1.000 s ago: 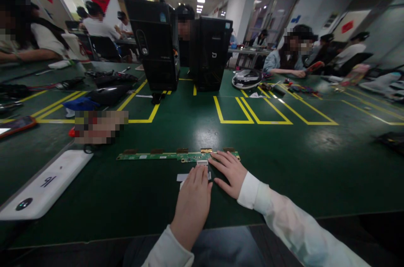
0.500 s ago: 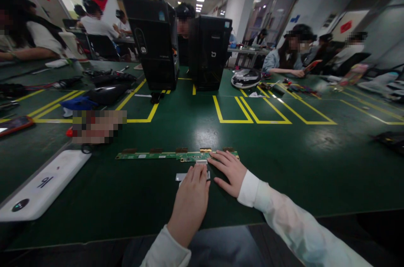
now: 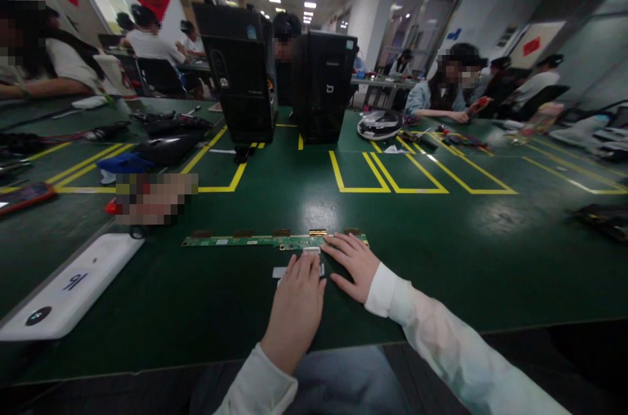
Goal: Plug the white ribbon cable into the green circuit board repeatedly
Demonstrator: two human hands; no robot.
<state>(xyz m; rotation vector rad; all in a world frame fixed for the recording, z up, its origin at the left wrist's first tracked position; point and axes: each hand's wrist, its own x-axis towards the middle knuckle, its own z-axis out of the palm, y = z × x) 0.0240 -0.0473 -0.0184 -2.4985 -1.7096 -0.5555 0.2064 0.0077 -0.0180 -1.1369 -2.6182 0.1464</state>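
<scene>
A long, narrow green circuit board (image 3: 235, 241) with brown and gold tabs along its far edge lies flat on the table. My right hand (image 3: 354, 266) is open, fingers spread, with its fingertips resting on the board's right end. My left hand (image 3: 296, 300) has its fingers pressed together at the white connector (image 3: 311, 249) on the board's near edge. Under those fingers is a pale flat ribbon cable (image 3: 279, 272), mostly covered by the hand. How far the cable sits in the connector is hidden.
The green table (image 3: 422, 271) carries yellow tape outlines. Two black computer towers (image 3: 240, 81) stand opposite me. On the left lie a long white device (image 3: 78, 287) and a dark bundle (image 3: 171, 143); on the right, a cable coil (image 3: 379, 125). Several people sit around.
The view has shifted slightly. Both hands keep their places at the board and connector, with no clear movement of the board or cable.
</scene>
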